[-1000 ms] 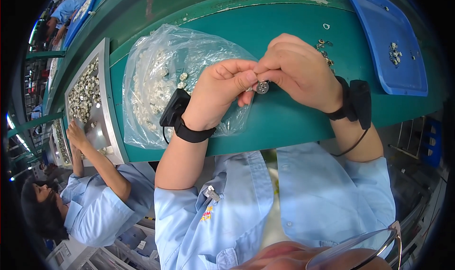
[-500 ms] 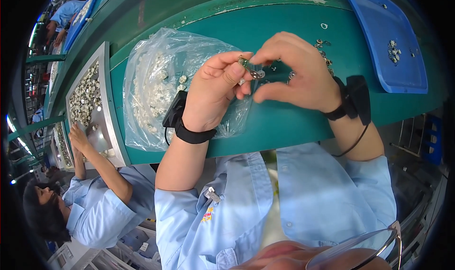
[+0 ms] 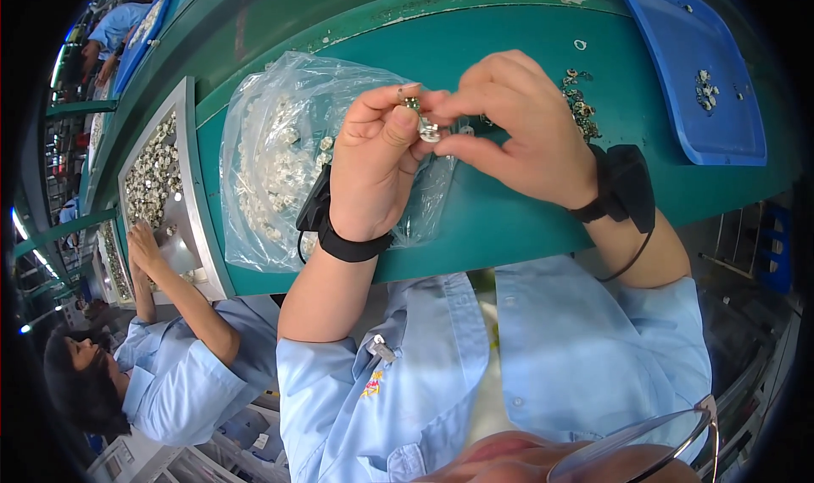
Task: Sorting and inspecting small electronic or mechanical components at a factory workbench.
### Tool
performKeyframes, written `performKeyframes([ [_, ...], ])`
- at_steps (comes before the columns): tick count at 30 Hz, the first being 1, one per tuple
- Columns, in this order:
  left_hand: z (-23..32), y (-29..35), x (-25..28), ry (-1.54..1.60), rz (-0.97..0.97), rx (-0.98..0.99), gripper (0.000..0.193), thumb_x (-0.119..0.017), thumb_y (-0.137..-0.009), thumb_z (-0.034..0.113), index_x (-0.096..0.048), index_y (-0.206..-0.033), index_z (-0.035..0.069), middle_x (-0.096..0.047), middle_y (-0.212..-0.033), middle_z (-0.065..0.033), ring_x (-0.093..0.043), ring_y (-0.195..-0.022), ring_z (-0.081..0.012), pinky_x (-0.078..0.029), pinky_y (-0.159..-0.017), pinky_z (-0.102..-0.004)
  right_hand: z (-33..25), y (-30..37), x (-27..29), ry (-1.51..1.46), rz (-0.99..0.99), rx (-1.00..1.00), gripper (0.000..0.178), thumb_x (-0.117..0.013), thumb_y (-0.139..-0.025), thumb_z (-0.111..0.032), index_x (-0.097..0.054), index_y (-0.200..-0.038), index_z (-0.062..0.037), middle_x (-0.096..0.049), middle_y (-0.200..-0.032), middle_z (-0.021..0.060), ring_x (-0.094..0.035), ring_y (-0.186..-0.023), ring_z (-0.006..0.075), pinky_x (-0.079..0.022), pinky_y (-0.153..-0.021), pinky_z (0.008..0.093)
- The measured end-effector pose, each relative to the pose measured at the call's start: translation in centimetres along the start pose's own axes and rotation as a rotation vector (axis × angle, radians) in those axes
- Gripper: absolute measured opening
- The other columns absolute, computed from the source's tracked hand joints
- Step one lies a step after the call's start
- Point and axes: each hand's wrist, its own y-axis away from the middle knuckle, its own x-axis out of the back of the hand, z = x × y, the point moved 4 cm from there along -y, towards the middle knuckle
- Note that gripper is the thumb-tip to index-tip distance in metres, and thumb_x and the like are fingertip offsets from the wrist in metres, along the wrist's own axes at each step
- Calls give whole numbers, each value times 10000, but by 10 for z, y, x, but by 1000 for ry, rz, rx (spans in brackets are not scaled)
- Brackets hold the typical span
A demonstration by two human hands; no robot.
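Note:
Above the green worktable, my left hand is closed, pinching a small part with a green circuit-board-like piece between thumb and fingers. A shiny metal-and-white round piece shows just below it, at the same fingertips. My right hand comes in from the right, its thumb and fingertips meeting at this round piece; the fingers partly hide the contact. Beside my left hand lies a clear plastic bag with many small white parts. A loose pile of small metal parts lies beyond my right hand.
A blue tray with a few small parts stands at the far right. A white ring lies on the green table. To the left, a co-worker's hands work at a metal-rimmed tray of small parts.
My right hand has moved left, its thumb and fingertips closing in on the small part. My left hand has shifted slightly left, and the part has turned more upright.

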Motion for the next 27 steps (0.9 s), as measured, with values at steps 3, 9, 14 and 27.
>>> performKeyframes([
  [3,-2,0,1,5,-8,-18,180,-527,-881,83,-551,-1056,54,-593,-1026,-111,-595,-855,-159,-511,-712,-260,1,0,-3,107,15,-12,262,-729,-644,-147,-631,-883,-100,-543,-819,38,-509,-780,221,-403,-706,332],
  [9,-3,0,1,43,-49,24,195,-528,-879,80,-549,-1071,47,-589,-1045,-115,-592,-893,-177,-487,-765,-286,-1,2,-3,147,53,49,272,-696,-653,-82,-629,-916,-102,-532,-814,47,-495,-775,227,-399,-709,330],
  [14,7,-1,4,-38,99,-27,209,-526,-879,74,-539,-1082,27,-595,-1031,-114,-592,-886,-174,-475,-767,-279,1,2,0,44,8,-31,254,-643,-690,-30,-628,-938,-80,-557,-824,46,-515,-773,204,-415,-715,312],
  [27,9,1,-2,-181,-14,-51,254,-545,-865,58,-521,-1114,8,-616,-970,-102,-594,-870,-157,-468,-770,-269,10,1,5,-221,7,-95,236,-585,-756,16,-605,-988,-24,-604,-858,61,-567,-829,160,-441,-724,259],
])
